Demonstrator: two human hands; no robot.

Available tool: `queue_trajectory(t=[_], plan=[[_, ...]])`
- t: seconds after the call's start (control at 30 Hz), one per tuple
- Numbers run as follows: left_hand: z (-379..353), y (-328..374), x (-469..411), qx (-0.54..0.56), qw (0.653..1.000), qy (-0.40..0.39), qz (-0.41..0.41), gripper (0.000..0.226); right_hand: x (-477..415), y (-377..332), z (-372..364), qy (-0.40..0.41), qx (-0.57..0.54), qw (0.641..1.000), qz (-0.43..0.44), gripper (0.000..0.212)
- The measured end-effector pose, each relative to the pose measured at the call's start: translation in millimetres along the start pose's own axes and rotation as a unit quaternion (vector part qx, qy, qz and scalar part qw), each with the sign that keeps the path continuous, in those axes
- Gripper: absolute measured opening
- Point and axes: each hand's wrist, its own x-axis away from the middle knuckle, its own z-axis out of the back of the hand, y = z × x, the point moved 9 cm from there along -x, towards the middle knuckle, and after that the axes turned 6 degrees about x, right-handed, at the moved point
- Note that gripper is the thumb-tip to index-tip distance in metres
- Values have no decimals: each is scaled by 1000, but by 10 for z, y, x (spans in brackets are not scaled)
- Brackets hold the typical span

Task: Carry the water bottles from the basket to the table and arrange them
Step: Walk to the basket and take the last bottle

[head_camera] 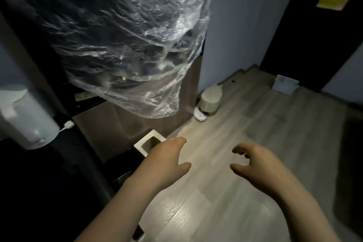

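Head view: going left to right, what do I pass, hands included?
Pale cylinder at the left edge → left hand → round pale device → right hand → yellow notice. The square white bin overlaps the left hand, so it is left out.

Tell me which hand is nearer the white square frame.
The left hand: it overlaps the frame in view, while the right hand hangs over the floor, farther off.
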Motion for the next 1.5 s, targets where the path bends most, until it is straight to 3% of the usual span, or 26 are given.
queue_trajectory(t=[0.53,0.83,1.5], plan=[[-182,645,-2782,-38,982,-107,-149,58,-1777,950,702,53,-7,983,-177,43],[-366,989,-4057,-44,973,-133,-186,57,-2833,1478,1080,77,-21,976,-201,40],[-1248,2346,-7145,-42,969,-154,-187,60,-5258,3695,2130,62,-27,974,-215,43]])
